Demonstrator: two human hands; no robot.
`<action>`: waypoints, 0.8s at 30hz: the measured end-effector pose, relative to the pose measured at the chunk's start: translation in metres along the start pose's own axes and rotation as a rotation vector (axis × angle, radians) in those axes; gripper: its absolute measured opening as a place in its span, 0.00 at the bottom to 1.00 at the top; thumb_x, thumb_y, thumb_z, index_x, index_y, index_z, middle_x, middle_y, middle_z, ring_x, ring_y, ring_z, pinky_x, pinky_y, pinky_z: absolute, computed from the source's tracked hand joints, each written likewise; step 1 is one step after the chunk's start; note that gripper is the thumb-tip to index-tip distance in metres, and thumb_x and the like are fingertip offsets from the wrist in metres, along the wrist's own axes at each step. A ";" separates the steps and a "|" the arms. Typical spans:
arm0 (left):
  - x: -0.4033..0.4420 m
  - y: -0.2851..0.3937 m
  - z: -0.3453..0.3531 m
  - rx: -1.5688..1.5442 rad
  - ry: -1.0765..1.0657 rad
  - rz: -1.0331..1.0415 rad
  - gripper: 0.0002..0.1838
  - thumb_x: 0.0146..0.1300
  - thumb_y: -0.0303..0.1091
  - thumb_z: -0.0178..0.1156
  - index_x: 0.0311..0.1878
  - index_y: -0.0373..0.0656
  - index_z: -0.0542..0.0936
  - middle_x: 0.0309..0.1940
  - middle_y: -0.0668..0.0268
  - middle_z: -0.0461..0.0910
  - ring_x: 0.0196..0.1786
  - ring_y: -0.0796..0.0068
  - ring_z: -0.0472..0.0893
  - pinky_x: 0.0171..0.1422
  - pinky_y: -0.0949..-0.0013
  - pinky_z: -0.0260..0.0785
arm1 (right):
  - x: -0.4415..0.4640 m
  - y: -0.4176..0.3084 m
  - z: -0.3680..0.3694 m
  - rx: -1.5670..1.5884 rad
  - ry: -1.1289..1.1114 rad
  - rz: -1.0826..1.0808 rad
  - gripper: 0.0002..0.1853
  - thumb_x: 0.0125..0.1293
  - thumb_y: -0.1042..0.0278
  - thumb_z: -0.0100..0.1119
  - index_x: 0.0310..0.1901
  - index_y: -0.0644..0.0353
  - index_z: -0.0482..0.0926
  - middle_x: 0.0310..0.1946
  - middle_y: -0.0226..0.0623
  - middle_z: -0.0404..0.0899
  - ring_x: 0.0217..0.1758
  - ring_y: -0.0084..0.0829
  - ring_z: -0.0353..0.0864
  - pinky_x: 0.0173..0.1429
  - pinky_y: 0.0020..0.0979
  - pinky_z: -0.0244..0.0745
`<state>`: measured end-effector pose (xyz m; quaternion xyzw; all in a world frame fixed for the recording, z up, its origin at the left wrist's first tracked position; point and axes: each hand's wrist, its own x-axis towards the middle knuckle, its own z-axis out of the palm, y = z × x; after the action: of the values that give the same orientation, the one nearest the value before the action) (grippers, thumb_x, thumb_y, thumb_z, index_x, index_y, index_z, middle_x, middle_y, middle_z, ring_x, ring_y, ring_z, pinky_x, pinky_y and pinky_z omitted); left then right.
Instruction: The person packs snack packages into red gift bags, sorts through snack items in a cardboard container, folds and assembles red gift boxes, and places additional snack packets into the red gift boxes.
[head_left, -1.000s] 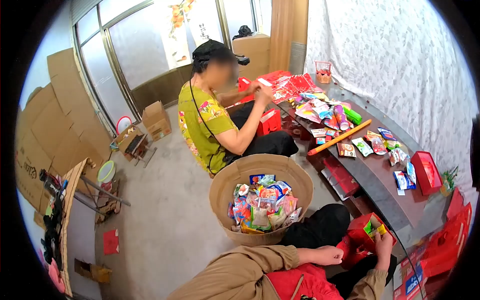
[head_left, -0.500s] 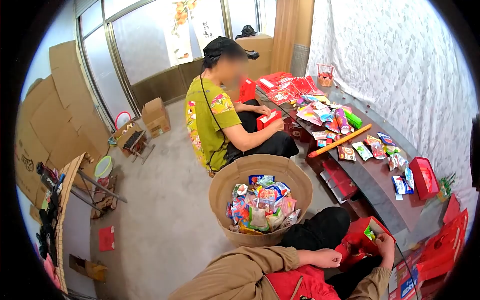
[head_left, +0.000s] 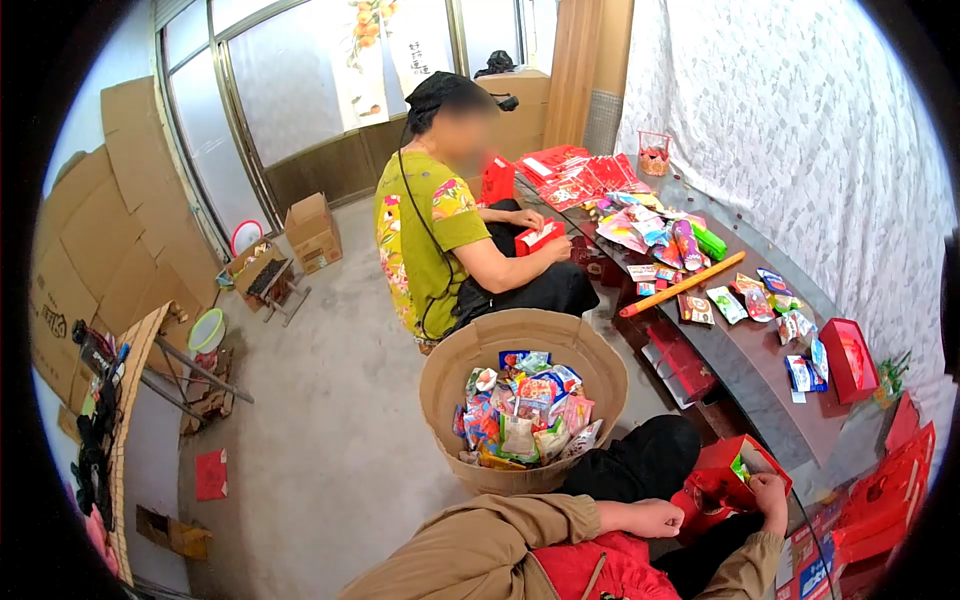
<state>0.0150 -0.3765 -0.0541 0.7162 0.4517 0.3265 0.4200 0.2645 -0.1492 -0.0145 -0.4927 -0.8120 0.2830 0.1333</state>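
Box (head_left: 716, 464), red and open, meets the right hand (head_left: 769, 494) at its rim, though whether the fingers clamp it cannot be told; nearby, the left hand (head_left: 659, 518) is curled closed.

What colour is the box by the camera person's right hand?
The box is red; it shows best in the head view.

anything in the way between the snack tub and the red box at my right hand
Yes: the bent, black-clad knee lies between the tub and the red box; the right hand is at the box's edge.
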 end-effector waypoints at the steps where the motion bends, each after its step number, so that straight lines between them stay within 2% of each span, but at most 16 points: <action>1: 0.000 0.000 0.000 0.001 0.001 0.003 0.11 0.66 0.41 0.60 0.39 0.42 0.78 0.30 0.62 0.81 0.34 0.61 0.81 0.39 0.57 0.71 | -0.001 0.000 0.000 0.020 -0.009 0.015 0.13 0.61 0.66 0.59 0.38 0.69 0.84 0.30 0.52 0.84 0.37 0.41 0.86 0.44 0.39 0.77; 5: -0.001 0.003 -0.002 0.010 -0.012 -0.007 0.11 0.66 0.41 0.61 0.39 0.42 0.78 0.30 0.61 0.81 0.34 0.61 0.81 0.39 0.58 0.71 | 0.000 0.011 0.004 0.085 0.004 -0.021 0.12 0.62 0.67 0.59 0.38 0.69 0.83 0.30 0.50 0.83 0.37 0.38 0.85 0.45 0.38 0.76; 14: 0.001 -0.001 0.000 -0.018 -0.021 -0.003 0.11 0.66 0.40 0.61 0.40 0.42 0.78 0.31 0.61 0.81 0.35 0.62 0.81 0.40 0.59 0.71 | 0.003 0.018 0.005 0.118 0.000 -0.020 0.12 0.61 0.68 0.59 0.39 0.71 0.83 0.31 0.49 0.84 0.38 0.39 0.84 0.46 0.38 0.76; 17: -0.001 0.008 -0.006 -0.038 -0.023 -0.004 0.10 0.66 0.38 0.61 0.38 0.41 0.77 0.30 0.63 0.81 0.35 0.66 0.81 0.39 0.61 0.71 | 0.002 0.013 0.002 0.106 -0.017 -0.009 0.12 0.61 0.68 0.59 0.39 0.71 0.82 0.30 0.48 0.83 0.37 0.38 0.84 0.46 0.37 0.75; 20: 0.004 0.030 -0.024 -0.348 -0.009 -0.093 0.09 0.67 0.37 0.60 0.37 0.40 0.76 0.28 0.66 0.79 0.34 0.73 0.80 0.38 0.65 0.71 | -0.003 0.003 0.000 0.112 -0.002 0.007 0.10 0.65 0.70 0.58 0.37 0.70 0.83 0.28 0.31 0.81 0.35 0.24 0.79 0.43 0.29 0.74; 21: 0.005 0.037 -0.035 -0.431 0.057 -0.080 0.09 0.68 0.36 0.60 0.35 0.40 0.75 0.28 0.69 0.77 0.33 0.79 0.78 0.37 0.68 0.71 | -0.004 0.000 -0.002 0.116 0.018 -0.015 0.10 0.65 0.70 0.58 0.37 0.71 0.82 0.30 0.32 0.82 0.36 0.25 0.79 0.44 0.29 0.74; 23: 0.013 0.025 -0.057 -0.310 0.339 0.098 0.09 0.69 0.36 0.60 0.36 0.42 0.75 0.29 0.71 0.76 0.32 0.81 0.77 0.37 0.70 0.71 | -0.008 -0.006 -0.005 0.128 0.057 -0.059 0.10 0.66 0.71 0.57 0.39 0.71 0.82 0.33 0.35 0.83 0.38 0.27 0.81 0.47 0.30 0.75; 24: 0.010 0.025 -0.077 -0.397 0.434 0.045 0.09 0.69 0.36 0.60 0.36 0.42 0.75 0.30 0.71 0.76 0.33 0.81 0.77 0.38 0.71 0.72 | -0.009 -0.006 -0.005 0.134 0.097 -0.069 0.10 0.66 0.71 0.57 0.41 0.71 0.82 0.35 0.35 0.84 0.39 0.28 0.81 0.48 0.30 0.75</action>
<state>-0.0368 -0.3496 0.0029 0.5434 0.4424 0.5631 0.4381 0.2671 -0.1578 -0.0065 -0.4673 -0.8004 0.3079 0.2150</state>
